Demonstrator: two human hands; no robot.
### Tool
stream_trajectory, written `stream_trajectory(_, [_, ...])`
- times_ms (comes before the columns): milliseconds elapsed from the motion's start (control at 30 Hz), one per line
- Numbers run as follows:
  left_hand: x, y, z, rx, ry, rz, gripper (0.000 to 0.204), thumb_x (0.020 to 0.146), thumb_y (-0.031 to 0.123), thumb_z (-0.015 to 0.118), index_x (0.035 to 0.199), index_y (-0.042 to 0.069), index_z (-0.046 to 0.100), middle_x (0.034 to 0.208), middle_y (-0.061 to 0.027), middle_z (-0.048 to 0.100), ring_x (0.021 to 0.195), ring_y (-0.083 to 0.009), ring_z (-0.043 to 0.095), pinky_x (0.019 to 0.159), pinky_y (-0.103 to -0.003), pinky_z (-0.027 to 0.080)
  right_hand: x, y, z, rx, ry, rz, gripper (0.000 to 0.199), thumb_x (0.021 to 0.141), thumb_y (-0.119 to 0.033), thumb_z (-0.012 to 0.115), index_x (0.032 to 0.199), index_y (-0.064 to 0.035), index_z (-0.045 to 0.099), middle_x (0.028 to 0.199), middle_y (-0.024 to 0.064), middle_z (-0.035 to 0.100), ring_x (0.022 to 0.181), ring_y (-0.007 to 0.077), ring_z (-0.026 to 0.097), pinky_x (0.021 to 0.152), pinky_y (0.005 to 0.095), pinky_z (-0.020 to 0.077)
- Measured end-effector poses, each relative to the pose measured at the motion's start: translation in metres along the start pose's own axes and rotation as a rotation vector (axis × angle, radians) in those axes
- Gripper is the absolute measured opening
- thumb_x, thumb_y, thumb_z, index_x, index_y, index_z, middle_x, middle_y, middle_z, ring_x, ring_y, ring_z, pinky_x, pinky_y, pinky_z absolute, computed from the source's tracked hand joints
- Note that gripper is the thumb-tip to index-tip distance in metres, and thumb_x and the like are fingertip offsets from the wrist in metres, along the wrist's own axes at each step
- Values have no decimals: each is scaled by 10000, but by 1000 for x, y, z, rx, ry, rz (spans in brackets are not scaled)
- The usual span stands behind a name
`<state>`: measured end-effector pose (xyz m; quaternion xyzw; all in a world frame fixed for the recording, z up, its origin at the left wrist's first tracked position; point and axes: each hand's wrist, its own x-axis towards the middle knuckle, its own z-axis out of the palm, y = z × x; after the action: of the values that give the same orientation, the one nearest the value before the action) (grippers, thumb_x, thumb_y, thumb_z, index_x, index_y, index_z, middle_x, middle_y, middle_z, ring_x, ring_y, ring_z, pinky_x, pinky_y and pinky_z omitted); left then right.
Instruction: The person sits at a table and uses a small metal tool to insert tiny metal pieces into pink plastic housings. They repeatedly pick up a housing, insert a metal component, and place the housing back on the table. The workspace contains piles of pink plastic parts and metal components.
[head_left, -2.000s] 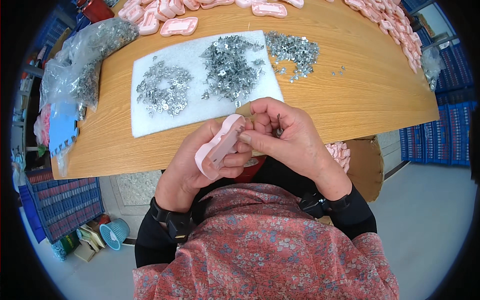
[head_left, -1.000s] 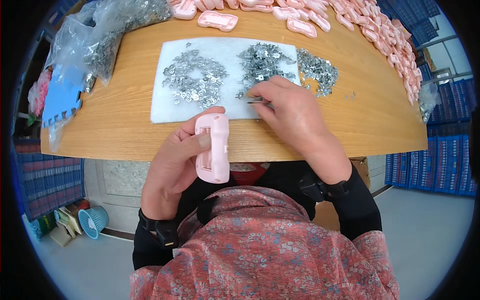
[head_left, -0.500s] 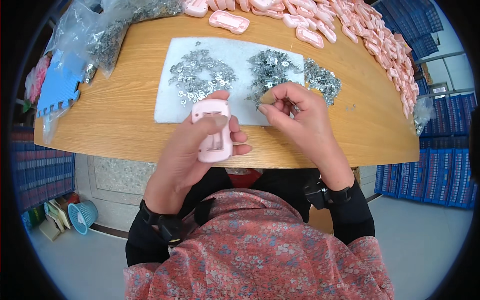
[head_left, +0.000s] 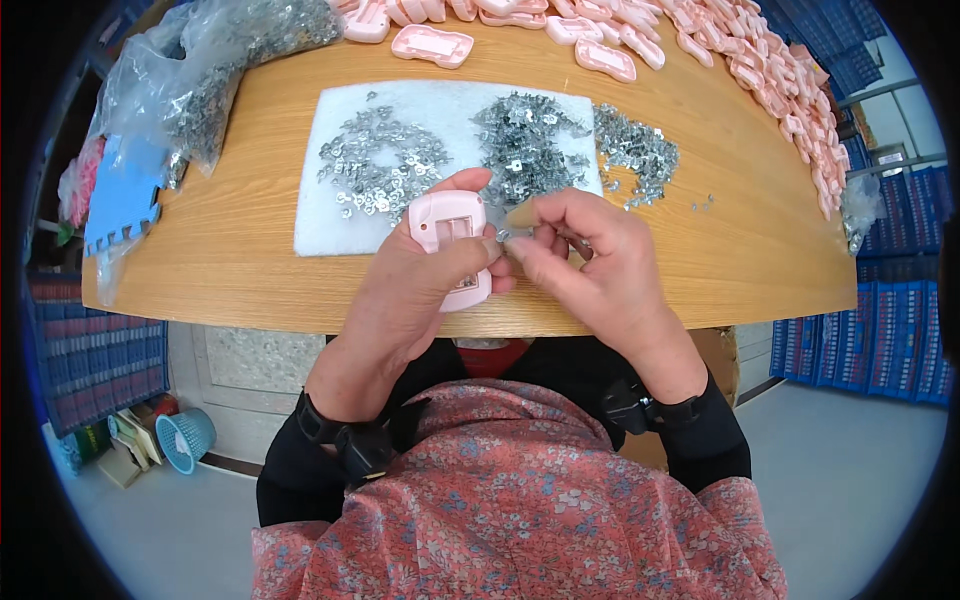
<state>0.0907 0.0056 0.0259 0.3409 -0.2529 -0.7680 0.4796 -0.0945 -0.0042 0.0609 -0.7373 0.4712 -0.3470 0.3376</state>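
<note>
A pale pink plastic casing [head_left: 432,222] with a rectangular battery compartment rests in my left hand [head_left: 420,275], whose thumb lies across its face. Close against the casing's right side, my right hand [head_left: 590,255] pinches a small silvery metal piece [head_left: 503,236] between thumb and forefinger. A tan covering wraps the right forefinger's tip. Behind both hands lies a white foam sheet [head_left: 312,215]. On it are a spread of small flat metal contacts [head_left: 385,165] at the left and a denser heap of metal pieces [head_left: 525,150] at the right.
More metal pieces [head_left: 638,155] lie on the wooden table [head_left: 730,260] beside the sheet. Many pink casings [head_left: 760,75] are piled along the far right edge, one casing [head_left: 432,46] apart. Clear bags of metal parts [head_left: 215,95] and a blue foam mat [head_left: 122,205] sit left.
My left hand has shifted right with the pink casing. My right hand has come from the metal heap toward the casing, so the two hands now nearly meet.
</note>
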Motion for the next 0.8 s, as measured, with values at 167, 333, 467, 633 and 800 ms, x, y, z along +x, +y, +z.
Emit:
stream_trajectory(167, [2, -5, -1, 85, -8, 1, 631, 834, -27, 645, 1429, 62, 453, 955, -45, 630, 813, -155, 657, 760, -358, 604, -2, 11, -5, 197, -103, 224, 156, 884, -126, 727, 896, -5, 629, 686, -36, 524, 633, 27, 458, 573, 217, 411])
stream_trajectory(333, [1, -6, -4, 24, -74, -79, 501, 970, 237, 551, 1425, 53, 452, 958, -78, 651, 820, -187, 675, 751, -428, 621, -1, 11, -10, 378, -145, 370, 97, 894, -67, 689, 939, 10, 651, 807, -52, 612, 709, 14, 481, 663, 190, 416])
stream_trajectory(467, [0, -3, -8, -249, -131, -261, 607, 1048, 498, 299, 1373, 21, 485, 948, -116, 672, 804, -240, 693, 708, -488, 630, 1, 4, -1, 274, -83, 129, 126, 880, -107, 711, 893, -6, 638, 709, -36, 554, 640, 39, 497, 573, 224, 425])
stream_trajectory(633, [0, -9, -12, -264, -160, -309, 625, 1068, 483, 210, 1266, -9, 541, 958, -135, 684, 820, -263, 705, 693, -519, 633, 5, 4, 7, -37, -89, -99, 126, 823, -84, 727, 904, -16, 657, 737, 87, 613, 641, 185, 630, 576, 304, 503])
stream_trajectory(800, [1, -15, -18, -326, -234, -295, 605, 1073, 469, 213, 1250, -5, 544, 992, -149, 686, 835, -264, 708, 699, -517, 635, 3, 2, 9, -76, -54, -105, 125, 801, -85, 729, 880, -30, 648, 741, 104, 615, 655, 248, 640, 584, 339, 510])
